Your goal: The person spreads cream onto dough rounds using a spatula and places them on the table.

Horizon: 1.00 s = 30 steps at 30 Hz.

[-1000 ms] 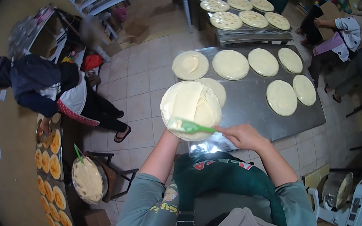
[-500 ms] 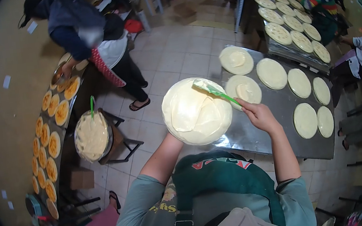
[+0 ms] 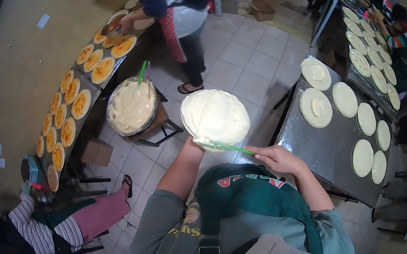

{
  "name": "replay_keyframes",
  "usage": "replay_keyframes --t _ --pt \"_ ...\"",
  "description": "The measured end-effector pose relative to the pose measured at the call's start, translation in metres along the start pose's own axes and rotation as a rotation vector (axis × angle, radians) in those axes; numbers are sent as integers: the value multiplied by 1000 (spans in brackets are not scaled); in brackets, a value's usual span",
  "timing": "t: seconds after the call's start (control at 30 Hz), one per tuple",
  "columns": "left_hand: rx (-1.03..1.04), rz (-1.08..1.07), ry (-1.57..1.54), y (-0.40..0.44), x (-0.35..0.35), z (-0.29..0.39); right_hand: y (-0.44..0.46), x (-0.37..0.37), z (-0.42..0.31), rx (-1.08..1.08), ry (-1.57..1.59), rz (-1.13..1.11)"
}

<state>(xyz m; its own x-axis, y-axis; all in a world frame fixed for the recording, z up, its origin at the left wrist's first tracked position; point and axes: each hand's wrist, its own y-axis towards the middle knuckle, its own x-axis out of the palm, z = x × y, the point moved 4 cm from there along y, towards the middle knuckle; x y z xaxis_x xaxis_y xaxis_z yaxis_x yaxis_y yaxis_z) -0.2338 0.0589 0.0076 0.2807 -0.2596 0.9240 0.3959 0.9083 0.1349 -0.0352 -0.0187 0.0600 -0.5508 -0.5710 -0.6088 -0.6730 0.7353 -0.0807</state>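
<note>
A pale, cream-coated round disc sits raised above the tiled floor, with a slim green-handled spatula at its near edge.
The right hand has its fingers closed around the spatula's handle, and the cream-smeared blade touches the disc. The left hand supports the disc from below; its fingers are hidden, so whether they are spread or curled cannot be told. The disc is between a wide round bowl of thick cream on a brown-topped stool and a grey metal table bearing seven pale rounds, two with cream dollops.
</note>
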Motion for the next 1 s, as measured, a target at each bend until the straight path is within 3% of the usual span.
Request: replay_keyframes --t 0.07,0.13,0.2,0.27,0.47,0.53,0.6,0.7,0.87,0.93,1.0 --pt "3 97 86 -13 -6 16 8 12 -12 -73 237 -132" --pt "137 110 200 -22 -29 32 18 16 -12 -153 304 -93" --pt "155 132 195 -36 -39 40 32 12 -1 132 517 -150" --pt "163 159 183 -57 -47 54 49 6 -2 243 687 -122" --pt "210 234 151 -101 -60 78 93 24 -1 324 801 -192" --pt "242 268 145 -115 -62 77 103 46 -4 455 986 -274" --pt "277 306 133 -134 -68 83 116 73 -6 451 1093 -359" --pt "327 363 110 -153 -76 84 134 120 -15 583 1431 -621" --pt "387 459 36 -216 -92 96 192 165 -38 605 1501 -837" --pt "409 488 15 -225 -80 101 225 177 -37 766 1502 -784" --pt "598 517 181 -241 -47 122 270 192 -32 731 1466 -821"
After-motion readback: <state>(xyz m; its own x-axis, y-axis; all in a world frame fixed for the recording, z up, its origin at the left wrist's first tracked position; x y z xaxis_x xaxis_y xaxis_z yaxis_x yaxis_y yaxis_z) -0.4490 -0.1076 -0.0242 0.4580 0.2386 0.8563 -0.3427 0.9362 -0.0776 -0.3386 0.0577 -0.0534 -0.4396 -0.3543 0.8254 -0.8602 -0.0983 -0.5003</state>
